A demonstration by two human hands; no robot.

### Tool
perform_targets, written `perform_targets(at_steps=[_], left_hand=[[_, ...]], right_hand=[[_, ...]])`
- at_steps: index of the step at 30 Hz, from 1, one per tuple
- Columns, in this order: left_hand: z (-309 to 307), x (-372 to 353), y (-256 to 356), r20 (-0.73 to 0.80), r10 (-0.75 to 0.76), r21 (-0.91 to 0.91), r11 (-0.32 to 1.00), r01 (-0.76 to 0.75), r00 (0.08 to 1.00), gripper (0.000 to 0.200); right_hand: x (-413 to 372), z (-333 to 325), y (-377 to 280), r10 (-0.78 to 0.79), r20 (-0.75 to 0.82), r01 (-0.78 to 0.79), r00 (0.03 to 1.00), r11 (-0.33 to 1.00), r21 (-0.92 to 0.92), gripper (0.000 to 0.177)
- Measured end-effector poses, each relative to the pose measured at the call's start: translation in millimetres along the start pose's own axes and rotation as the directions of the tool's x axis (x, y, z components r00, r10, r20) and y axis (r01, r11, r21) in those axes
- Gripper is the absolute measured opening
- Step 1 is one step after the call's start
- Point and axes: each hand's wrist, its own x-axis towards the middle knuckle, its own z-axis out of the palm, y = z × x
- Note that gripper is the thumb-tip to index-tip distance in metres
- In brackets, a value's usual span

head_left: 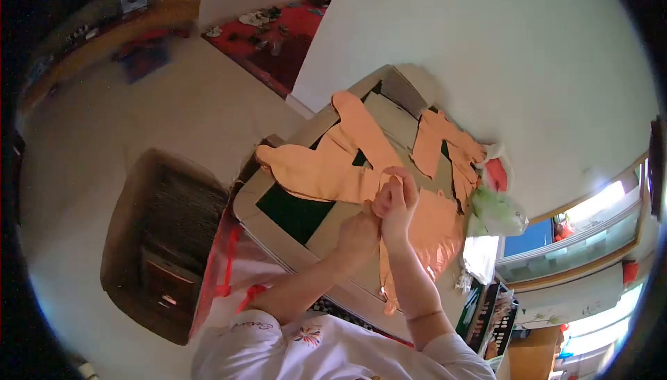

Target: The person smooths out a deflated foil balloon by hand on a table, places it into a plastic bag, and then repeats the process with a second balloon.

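Observation:
Both my hands meet over the middle of the table, at the near end of a flat orange piece with rounded lobes, which looks like an uninflated foil balloon. My right hand is closed, fingers curled and thumb pressed in at its edge. Just below and left, my left hand is closed too, its fingertips mostly hidden. A shiny crinkled orange piece lies beside my right wrist. Farther back on the table is another flat orange piece with narrow arms.
Brown padding with dark green patches covers the table. A pale green plastic bag and a red and white item sit at its right end. Left of the table stands a brown box-like chair. Shoes lie on a red mat.

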Motion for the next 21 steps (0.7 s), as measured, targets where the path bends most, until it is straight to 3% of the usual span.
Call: perform_targets(at_steps=[3, 6, 9, 11, 13, 14, 16, 18, 20, 21], left_hand=[[-12.8, -5.0, 2.2, -0.086, -0.218, -0.258, 0.947, 0.19, 0.972, 0.019], [-51.8, -19.2, 16.0, -0.243, -0.107, -0.271, 0.962, 0.038, 0.964, 0.02], [-48.7, -25.9, -17.8, -0.552, 0.124, -0.185, 0.946, -0.266, 0.824, 0.028], [-92.4, -29.9, -35.9, -0.522, -0.074, -0.252, 0.965, -0.071, 0.85, 0.034], [-148.5, -21.0, -56.0, -0.708, -0.119, -0.11, 0.992, 0.059, 0.697, 0.041], [-159.4, -9.1, -82.5, -0.743, -0.238, -0.148, 0.97, 0.194, 0.626, 0.044], [-192.5, 24.6, -123.8, -0.787, -0.17, 0.059, 0.936, 0.347, 0.593, 0.05], [-207.3, 61.4, -159.7, -0.653, -0.364, -0.09, 0.908, 0.409, 0.664, 0.055], [-176.5, 111.0, -263.9, -0.378, -0.466, -0.201, 0.885, 0.42, 0.8, 0.064], [-155.0, 122.3, -298.5, -0.335, -0.453, -0.113, 0.89, 0.442, 0.826, 0.066]], right_hand=[[1.2, 14.4, 3.4, -0.089, -0.03, 0.085, 0.996, 0.989, -0.125, 0.016], [-0.7, 17.3, 7.2, -0.198, 0.08, 0.211, 0.977, 0.95, -0.229, 0.027], [-4.4, 20.0, -3.1, -0.289, 0.227, 0.34, 0.93, 0.911, -0.234, 0.04], [-9.1, 24.5, -10.7, -0.414, 0.231, 0.46, 0.88, 0.863, -0.207, 0.048], [-9.9, 4.2, -15.3, -0.346, 0.356, 0.432, 0.868, 0.88, -0.199, 0.052], [-10.6, -8.4, -17.4, -0.311, 0.415, 0.417, 0.855, 0.887, -0.196, 0.054], [-14.1, -28.4, -13.2, -0.223, 0.396, 0.345, 0.891, 0.9, -0.268, 0.054], [-18.0, -43.6, -9.2, -0.178, 0.412, 0.328, 0.894, 0.885, -0.331, 0.052], [-23.5, -56.8, -8.7, -0.173, 0.457, 0.373, 0.873, 0.84, -0.395, 0.049], [-28.4, -62.7, -9.0, -0.151, 0.42, 0.324, 0.895, 0.867, -0.378, 0.048]])
